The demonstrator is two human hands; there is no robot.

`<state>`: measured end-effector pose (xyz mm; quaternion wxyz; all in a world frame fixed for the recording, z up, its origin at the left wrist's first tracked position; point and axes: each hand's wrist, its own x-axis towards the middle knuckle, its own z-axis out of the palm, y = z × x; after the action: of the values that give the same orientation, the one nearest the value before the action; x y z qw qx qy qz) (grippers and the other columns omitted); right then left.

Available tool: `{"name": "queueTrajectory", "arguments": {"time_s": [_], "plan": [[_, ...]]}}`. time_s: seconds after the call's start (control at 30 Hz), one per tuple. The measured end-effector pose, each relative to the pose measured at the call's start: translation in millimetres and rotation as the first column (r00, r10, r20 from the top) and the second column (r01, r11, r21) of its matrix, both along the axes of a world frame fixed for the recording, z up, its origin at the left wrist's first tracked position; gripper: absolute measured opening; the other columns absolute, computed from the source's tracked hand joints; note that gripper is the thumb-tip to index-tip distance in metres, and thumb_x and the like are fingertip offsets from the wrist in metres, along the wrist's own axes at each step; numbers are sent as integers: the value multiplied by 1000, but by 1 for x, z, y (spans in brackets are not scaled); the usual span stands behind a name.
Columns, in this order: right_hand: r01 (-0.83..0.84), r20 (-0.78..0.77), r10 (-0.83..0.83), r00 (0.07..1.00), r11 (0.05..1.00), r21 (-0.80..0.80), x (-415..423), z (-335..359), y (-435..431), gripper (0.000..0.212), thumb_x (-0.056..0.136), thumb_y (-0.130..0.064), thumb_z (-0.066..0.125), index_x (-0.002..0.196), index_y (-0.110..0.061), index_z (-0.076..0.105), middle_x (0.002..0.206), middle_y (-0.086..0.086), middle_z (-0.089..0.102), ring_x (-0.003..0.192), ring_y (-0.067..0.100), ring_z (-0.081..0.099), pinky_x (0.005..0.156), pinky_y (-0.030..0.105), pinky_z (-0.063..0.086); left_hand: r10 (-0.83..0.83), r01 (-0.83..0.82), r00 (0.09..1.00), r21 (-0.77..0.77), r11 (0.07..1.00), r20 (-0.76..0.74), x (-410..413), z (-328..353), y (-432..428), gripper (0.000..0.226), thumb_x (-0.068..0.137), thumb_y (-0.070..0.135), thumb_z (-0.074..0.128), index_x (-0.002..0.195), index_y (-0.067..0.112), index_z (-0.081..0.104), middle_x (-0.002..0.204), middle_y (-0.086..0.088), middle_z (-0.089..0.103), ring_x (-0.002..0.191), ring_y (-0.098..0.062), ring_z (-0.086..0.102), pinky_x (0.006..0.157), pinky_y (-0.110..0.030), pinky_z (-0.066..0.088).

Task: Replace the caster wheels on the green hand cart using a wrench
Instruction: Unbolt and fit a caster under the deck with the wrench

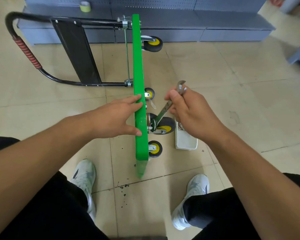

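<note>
Green hand cart (pixel 139 84) is standing on its edge.
Left hand (pixel 114 116) is pressing it, fingers straight; right hand (pixel 189 111) is gripping the wrench (pixel 163 112), set on the caster wheel (pixel 165 124) just below my knuckles. If the wrench slips, the cart may tip.

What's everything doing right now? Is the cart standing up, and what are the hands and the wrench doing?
cart: standing on its edge, handle folded out to the left.
big wheel: on the cart, nearest the wrench.
wrench: tilted, lower end on the big wheel's mount.
right hand: grips the wrench.
left hand: fingers straight, rests on the cart's edge.
basket: upright on the floor.
</note>
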<state>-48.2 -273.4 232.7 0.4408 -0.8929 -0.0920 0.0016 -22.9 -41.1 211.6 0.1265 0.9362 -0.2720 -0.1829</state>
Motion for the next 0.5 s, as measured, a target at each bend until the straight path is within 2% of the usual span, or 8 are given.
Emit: {"name": "queueTrajectory", "arguments": {"time_s": [0.07,0.13,0.23,0.33,0.5], "plan": [[-10,-66,12,998,999,34,14,-3,5,29,110,-34,40,91,-26,62,58,-15,53,56,2,51,63,33,41,1,-1,1000,-3,1000,-2,0,0,1,100,81,61,69,159,19,21,168,5,2,152,-19,16,123,-37,21],[-13,-126,17,992,999,33,25,-3,11,31,111,-34,40,93,-20,62,56,-13,50,50,-1,47,63,30,38,1,-1,1000,-3,1000,0,0,-1,1,101,81,61,68,159,19,21,168,6,1,152,-18,15,123,-37,22],[-17,-169,18,985,1000,7,39,-1,20,33,110,-37,39,90,-22,61,51,-12,50,51,5,47,66,36,40,0,0,1000,-2,1000,-4,0,-1,1,101,81,61,68,159,20,19,168,7,0,152,-19,16,123,-37,23],[-10,-209,13,978,1000,15,51,-2,28,37,111,-38,39,86,-20,60,45,-12,48,50,10,44,64,37,39,-1,1,1000,-4,1000,-11,-2,0,1,100,82,59,67,159,19,18,168,7,0,152,-19,16,122,-36,23],[48,-359,-17,933,996,77,68,-4,33,38,111,-38,37,93,-13,58,52,-7,42,44,12,31,44,24,25,-16,16,1000,-14,1000,-6,-1,1,2,100,83,59,67,159,17,18,168,4,0,152,-19,17,120,-29,19]]}}
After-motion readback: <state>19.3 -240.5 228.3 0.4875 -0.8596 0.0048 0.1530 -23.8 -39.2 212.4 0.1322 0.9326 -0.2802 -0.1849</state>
